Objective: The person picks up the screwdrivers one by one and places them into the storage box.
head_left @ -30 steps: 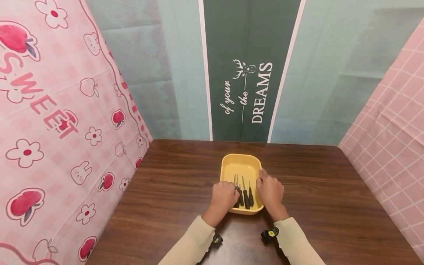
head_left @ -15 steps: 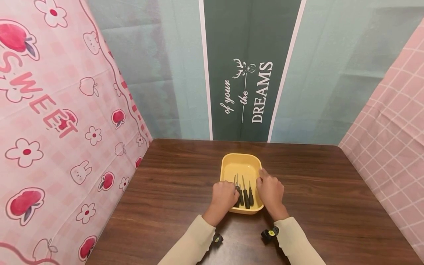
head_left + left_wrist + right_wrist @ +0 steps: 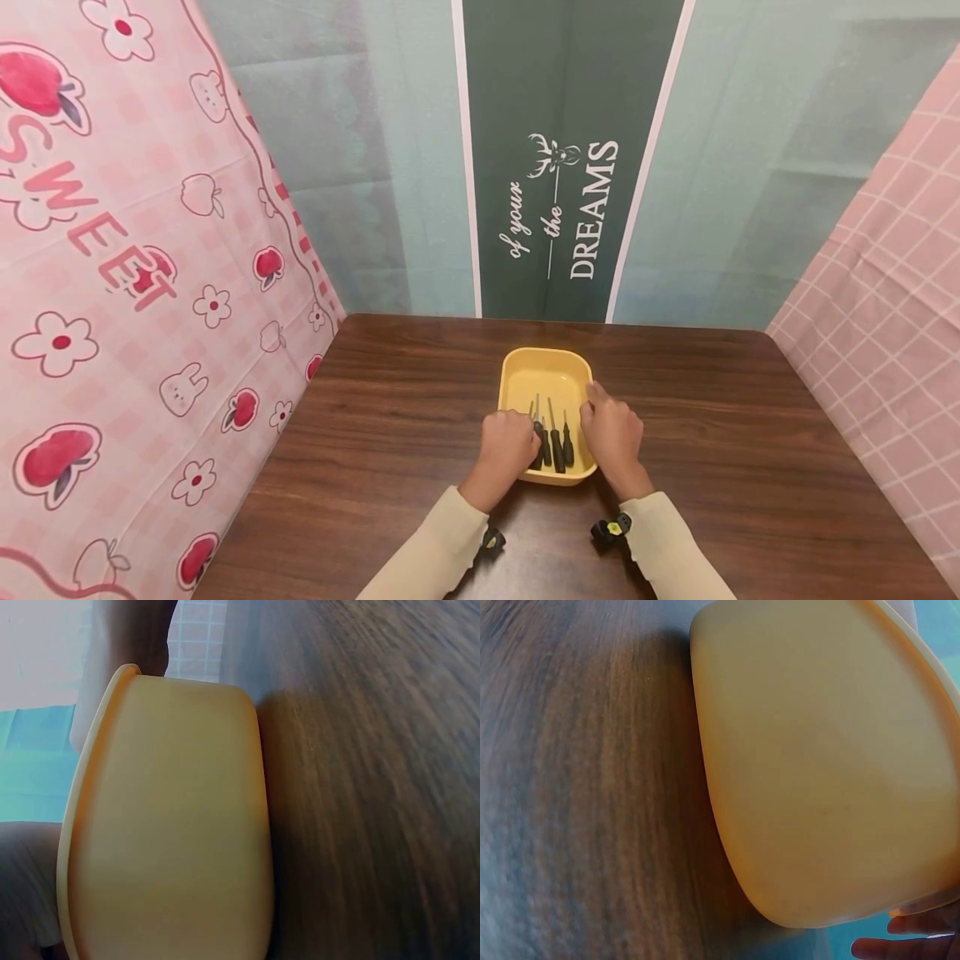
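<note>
In the head view a yellow rectangular tub [image 3: 546, 377] stands on the wooden table, with several black-handled screwdrivers [image 3: 557, 450] lying side by side in its near half. My left hand [image 3: 507, 442] grips the tub's left rim, its thumb over the inside edge and partly covering the leftmost screwdriver. On the opposite side my right hand [image 3: 613, 429] holds the right rim. The left wrist view is filled by the tub's smooth outer wall [image 3: 169, 810] beside the tabletop. In the right wrist view, fingertips [image 3: 915, 946] show at the rim by the tub's lower corner.
The dark wood-grain table [image 3: 375, 433] extends around the tub on all sides. A pink printed cloth [image 3: 187, 333] hangs at the left, a pink checked one [image 3: 892, 317] at the right. Behind the table hangs a teal and green curtain [image 3: 412, 208].
</note>
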`<action>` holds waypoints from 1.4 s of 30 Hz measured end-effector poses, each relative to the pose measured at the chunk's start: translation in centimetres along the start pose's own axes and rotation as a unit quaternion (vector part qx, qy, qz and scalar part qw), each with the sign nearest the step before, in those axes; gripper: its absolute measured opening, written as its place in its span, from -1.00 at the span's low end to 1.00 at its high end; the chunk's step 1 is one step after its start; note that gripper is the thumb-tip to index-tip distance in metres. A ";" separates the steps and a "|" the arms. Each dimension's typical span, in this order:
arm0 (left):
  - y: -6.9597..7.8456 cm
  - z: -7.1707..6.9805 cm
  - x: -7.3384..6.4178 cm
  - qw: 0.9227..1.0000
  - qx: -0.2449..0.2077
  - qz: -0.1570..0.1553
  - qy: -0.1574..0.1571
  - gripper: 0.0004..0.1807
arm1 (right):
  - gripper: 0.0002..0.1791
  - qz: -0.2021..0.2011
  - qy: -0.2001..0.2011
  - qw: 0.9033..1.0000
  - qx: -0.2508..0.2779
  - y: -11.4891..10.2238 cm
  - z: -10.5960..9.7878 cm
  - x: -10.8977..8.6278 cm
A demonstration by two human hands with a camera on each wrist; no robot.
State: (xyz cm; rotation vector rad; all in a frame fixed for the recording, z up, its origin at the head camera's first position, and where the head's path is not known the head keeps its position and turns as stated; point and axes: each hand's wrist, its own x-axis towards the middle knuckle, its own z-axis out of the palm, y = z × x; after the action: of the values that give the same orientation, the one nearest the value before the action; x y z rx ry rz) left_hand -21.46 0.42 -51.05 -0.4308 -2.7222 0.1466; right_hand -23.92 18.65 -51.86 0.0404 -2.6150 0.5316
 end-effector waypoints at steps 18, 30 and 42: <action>0.2 -0.4 0.2 1.000 0.015 0.003 -0.012 -0.56 | -0.59 -0.005 0.010 1.000 0.004 0.1 0.0 0.1; 0.4 -0.5 0.3 0.999 0.016 0.005 -0.037 -0.62 | -0.58 -0.007 0.013 1.000 0.005 0.0 -0.1 0.0; 0.5 -0.7 0.4 0.998 0.035 0.005 -0.059 -0.62 | -0.59 -0.003 0.003 1.000 0.005 0.0 0.0 0.1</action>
State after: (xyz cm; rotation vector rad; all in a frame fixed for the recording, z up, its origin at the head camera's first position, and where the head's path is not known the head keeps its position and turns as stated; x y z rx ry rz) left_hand -21.39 1.04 -50.39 -0.4282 -2.8200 0.2760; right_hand -24.03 18.68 -51.80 0.0504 -2.6055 0.5411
